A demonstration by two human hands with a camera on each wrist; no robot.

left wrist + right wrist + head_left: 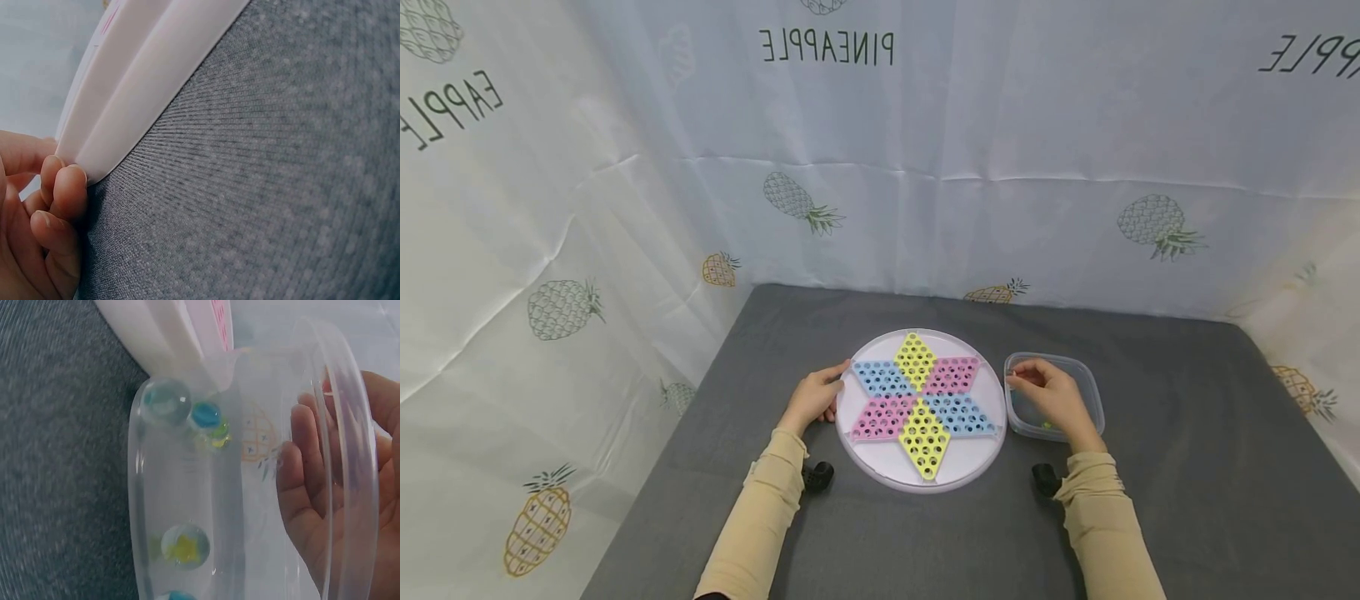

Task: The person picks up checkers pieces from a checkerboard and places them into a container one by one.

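A round white Chinese checkers board (880, 462) with a star of yellow, pink and blue points lies on the table. My left hand (812, 398) grips its left rim, and curled fingertips (70, 187) press against the white side wall (134, 87). Right of the board stands a clear plastic box (1093, 392). My right hand (1054, 398) is over the box's left side, thumb and forefinger close together. Through the clear wall, bent fingers (306, 462) show; whether a marble is between the fingertips I cannot tell. Several glass marbles (185, 547) lie on the box floor.
A dark grey cloth (925, 550) covers the table. Pale curtains (970, 108) printed with pineapples hang behind and at both sides. A black wrist device (817, 477) sits by the left wrist, and another black device (1045, 480) by the right.
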